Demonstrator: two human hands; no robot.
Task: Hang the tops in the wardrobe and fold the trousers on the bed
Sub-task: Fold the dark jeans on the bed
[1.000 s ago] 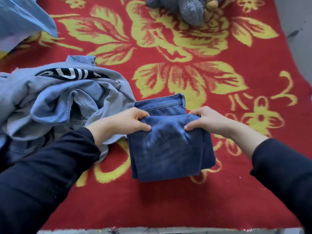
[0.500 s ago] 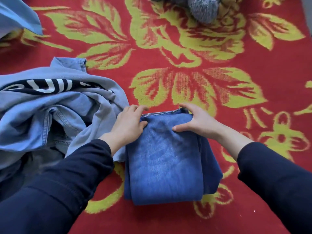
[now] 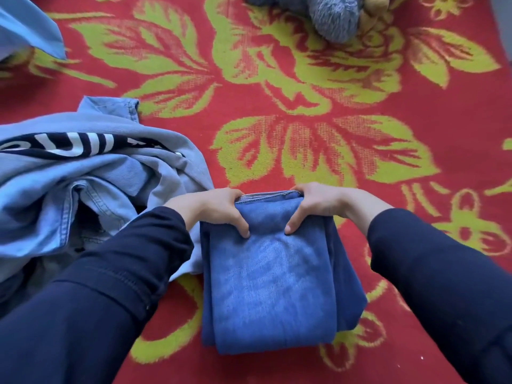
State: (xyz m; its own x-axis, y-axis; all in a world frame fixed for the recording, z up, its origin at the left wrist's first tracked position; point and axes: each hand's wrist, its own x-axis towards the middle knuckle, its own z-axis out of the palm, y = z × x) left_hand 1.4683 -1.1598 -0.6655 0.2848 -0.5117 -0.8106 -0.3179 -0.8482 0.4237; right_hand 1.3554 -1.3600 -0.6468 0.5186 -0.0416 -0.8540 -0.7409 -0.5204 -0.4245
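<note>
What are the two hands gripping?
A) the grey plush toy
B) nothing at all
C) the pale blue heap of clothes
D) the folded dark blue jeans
D: the left hand and the right hand each curl round the far end of the folded dark blue jeans, thumbs on top; the grey plush toy lies apart.

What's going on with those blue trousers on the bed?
A person in dark sleeves is folding a pair of dark blue jeans on the red and yellow flowered bedspread. The jeans already lie in a thick, neat rectangle. The left hand and the right hand each grip a corner of its far end. To the left, a heap of light blue clothes lies unfolded. A grey plush toy sits at the far edge.
</note>
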